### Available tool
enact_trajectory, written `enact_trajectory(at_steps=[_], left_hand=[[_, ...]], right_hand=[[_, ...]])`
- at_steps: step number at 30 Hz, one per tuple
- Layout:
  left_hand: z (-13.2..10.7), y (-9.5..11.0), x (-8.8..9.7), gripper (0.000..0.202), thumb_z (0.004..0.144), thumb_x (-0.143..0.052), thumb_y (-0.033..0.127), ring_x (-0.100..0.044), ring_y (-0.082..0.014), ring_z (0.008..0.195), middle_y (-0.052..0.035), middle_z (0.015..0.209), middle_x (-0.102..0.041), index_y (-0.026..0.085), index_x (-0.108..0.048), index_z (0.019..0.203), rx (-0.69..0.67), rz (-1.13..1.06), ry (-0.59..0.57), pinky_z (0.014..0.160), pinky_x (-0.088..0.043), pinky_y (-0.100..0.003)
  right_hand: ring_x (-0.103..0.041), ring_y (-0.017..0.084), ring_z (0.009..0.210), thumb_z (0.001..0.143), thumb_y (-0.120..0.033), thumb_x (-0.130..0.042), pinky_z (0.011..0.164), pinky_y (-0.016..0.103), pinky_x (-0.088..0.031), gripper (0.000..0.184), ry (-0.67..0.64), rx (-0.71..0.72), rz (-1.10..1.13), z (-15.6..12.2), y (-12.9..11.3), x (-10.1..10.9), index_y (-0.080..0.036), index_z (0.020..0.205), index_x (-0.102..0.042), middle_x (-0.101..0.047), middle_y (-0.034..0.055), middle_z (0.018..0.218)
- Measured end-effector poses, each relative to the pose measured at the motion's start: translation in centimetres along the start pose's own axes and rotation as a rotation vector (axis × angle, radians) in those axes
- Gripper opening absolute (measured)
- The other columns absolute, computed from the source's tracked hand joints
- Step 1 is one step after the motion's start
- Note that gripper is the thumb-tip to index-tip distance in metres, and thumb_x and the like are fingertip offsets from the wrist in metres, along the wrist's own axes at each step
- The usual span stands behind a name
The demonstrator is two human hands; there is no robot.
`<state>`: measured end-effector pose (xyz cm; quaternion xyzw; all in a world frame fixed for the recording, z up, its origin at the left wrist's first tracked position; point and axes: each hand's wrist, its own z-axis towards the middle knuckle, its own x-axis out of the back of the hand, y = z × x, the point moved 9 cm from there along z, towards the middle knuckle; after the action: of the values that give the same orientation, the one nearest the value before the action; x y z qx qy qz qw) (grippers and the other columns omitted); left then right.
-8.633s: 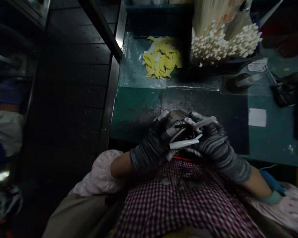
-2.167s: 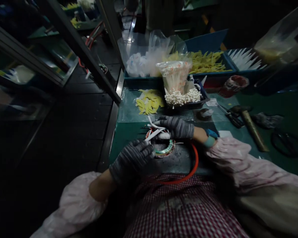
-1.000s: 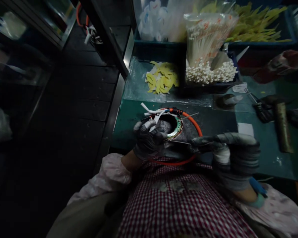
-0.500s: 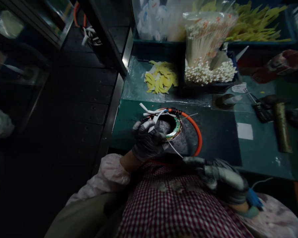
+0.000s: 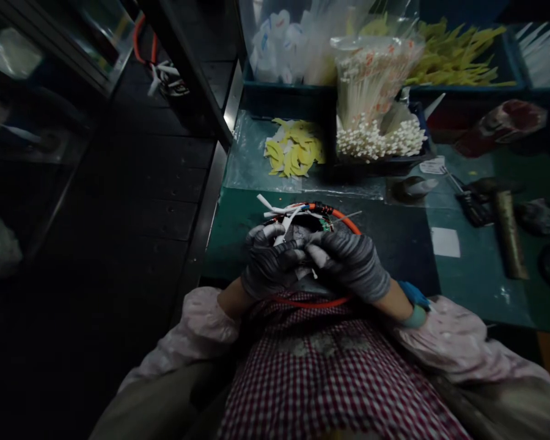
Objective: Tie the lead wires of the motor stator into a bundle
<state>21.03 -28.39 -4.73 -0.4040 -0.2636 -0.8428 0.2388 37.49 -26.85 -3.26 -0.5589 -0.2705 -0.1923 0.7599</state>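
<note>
Both my hands wear dark grey gloves and meet at the near edge of the green bench. My left hand (image 5: pixel 270 263) is closed around the left rim of a wound ring-shaped coil (image 5: pixel 323 225), whose white sleeve ends (image 5: pixel 275 211) stick out above my fingers. My right hand (image 5: pixel 351 260) lies over the coil's right side with fingers curled against it; a thin white strip shows between the two hands. An orange cable (image 5: pixel 343 220) loops from the coil round under my right hand.
A heap of yellow slips (image 5: pixel 293 150) lies on clear plastic behind the coil. A bag of white sticks (image 5: pixel 376 116) stands in a dark tray. Blue bins (image 5: pixel 440 55) hold more yellow strips. A hammer (image 5: pixel 506 226) and other tools lie at the right. A dark metal rail (image 5: pixel 211 201) borders the bench's left edge.
My right hand, which had pulled a thin strand out to the lower right, has come back up and left onto the coil. My left hand has stayed on the coil.
</note>
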Motion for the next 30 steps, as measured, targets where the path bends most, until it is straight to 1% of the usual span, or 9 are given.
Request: enact_trajectory(at_steps=[3, 7, 11, 13, 17, 21, 23, 27, 30], left_hand=[[0.4, 0.4, 0.4, 0.022, 0.098, -0.076, 0.054, -0.067, -0.0307, 0.123, 0.0005, 0.112, -0.084, 0.036, -0.084, 0.109, -0.021, 0.007, 0.054, 0.109, -0.052, -0.055], [0.5, 0.3, 0.5, 0.027, 0.099, -0.074, 0.057, -0.068, -0.0309, 0.124, -0.0038, 0.118, -0.082, 0.033, -0.084, 0.103, 0.018, 0.016, 0.04, 0.108, -0.054, -0.055], [0.0, -0.4, -0.9, 0.026, 0.098, -0.075, 0.057, -0.066, -0.0328, 0.13, -0.0027, 0.12, -0.081, 0.034, -0.084, 0.107, 0.075, 0.024, -0.125, 0.115, -0.051, -0.059], [-0.2, -0.4, -1.1, 0.022, 0.101, -0.073, 0.052, -0.065, -0.0316, 0.133, -0.0011, 0.122, -0.081, 0.035, -0.083, 0.109, 0.055, 0.019, -0.142, 0.118, -0.05, -0.059], [-0.1, -0.2, -0.2, 0.021, 0.1, -0.074, 0.052, -0.064, -0.0306, 0.13, -0.0035, 0.121, -0.079, 0.033, -0.082, 0.105, 0.03, 0.028, -0.002, 0.115, -0.049, -0.057], [0.1, -0.1, -0.1, 0.024, 0.095, -0.078, 0.055, -0.063, -0.0301, 0.128, -0.0037, 0.119, -0.078, 0.032, -0.082, 0.102, 0.03, 0.032, 0.052, 0.115, -0.045, -0.053], [0.2, -0.1, 0.0, 0.025, 0.092, -0.08, 0.055, -0.061, -0.0303, 0.13, -0.0043, 0.12, -0.076, 0.03, -0.08, 0.097, 0.04, 0.016, 0.065, 0.117, -0.041, -0.051], [0.2, 0.0, -0.1, 0.028, 0.089, -0.081, 0.057, -0.057, -0.0304, 0.131, -0.0034, 0.115, -0.074, 0.03, -0.08, 0.099, 0.048, -0.028, 0.056, 0.122, -0.033, -0.049], [0.1, -0.4, -0.2, 0.028, 0.09, -0.079, 0.058, -0.058, -0.0303, 0.131, -0.004, 0.122, -0.073, 0.031, -0.081, 0.098, 0.1, -0.052, 0.059, 0.121, -0.035, -0.05]], right_hand=[[-0.082, 0.025, 0.091, 0.103, -0.036, -0.068, 0.086, 0.042, -0.069, 0.02, 0.015, -0.115, 0.306, 0.5, 1.2, 0.5, -0.026, 0.108, -0.084, -0.087, 0.0046, 0.101], [-0.083, 0.026, 0.1, 0.103, -0.04, -0.073, 0.091, 0.044, -0.069, 0.021, -0.186, -0.168, 0.542, 0.7, 1.2, -0.2, -0.028, 0.116, -0.085, -0.086, 0.0041, 0.11], [-0.082, 0.028, 0.101, 0.097, -0.033, -0.079, 0.097, 0.049, -0.067, 0.014, -0.171, -0.187, 0.519, 0.8, 1.0, 0.4, -0.027, 0.107, -0.085, -0.084, 0.004, 0.101], [-0.081, 0.029, 0.106, 0.096, -0.031, -0.079, 0.104, 0.053, -0.064, 0.011, -0.14, -0.177, 0.487, 0.9, 0.7, 0.7, -0.026, 0.104, -0.085, -0.084, 0.0042, 0.1], [-0.08, 0.028, 0.104, 0.098, -0.031, -0.077, 0.102, 0.05, -0.065, 0.013, -0.127, -0.119, 0.471, 0.8, 0.7, 0.5, -0.026, 0.107, -0.085, -0.083, 0.0047, 0.099], [-0.078, 0.022, 0.092, 0.103, -0.035, -0.074, 0.091, 0.042, -0.066, 0.014, -0.223, 0.125, 0.409, -0.6, 0.0, -0.5, -0.029, 0.11, -0.085, -0.082, 0.0042, 0.101], [-0.077, 0.023, 0.092, 0.101, -0.045, -0.077, 0.091, 0.042, -0.066, 0.018, -0.264, 0.08, 0.36, -1.7, 0.9, -1.4, -0.03, 0.11, -0.084, -0.082, 0.0041, 0.103], [-0.077, 0.024, 0.094, 0.098, -0.057, -0.079, 0.087, 0.04, -0.066, 0.03, -0.232, -0.217, 0.419, -3.7, 3.2, -2.0, -0.029, 0.11, -0.08, -0.082, 0.0033, 0.104], [-0.079, 0.024, 0.095, 0.098, -0.048, -0.077, 0.09, 0.04, -0.066, 0.021, -0.384, -0.049, 0.473, -3.4, 0.2, -2.7, -0.029, 0.107, -0.081, -0.083, 0.0038, 0.103]])
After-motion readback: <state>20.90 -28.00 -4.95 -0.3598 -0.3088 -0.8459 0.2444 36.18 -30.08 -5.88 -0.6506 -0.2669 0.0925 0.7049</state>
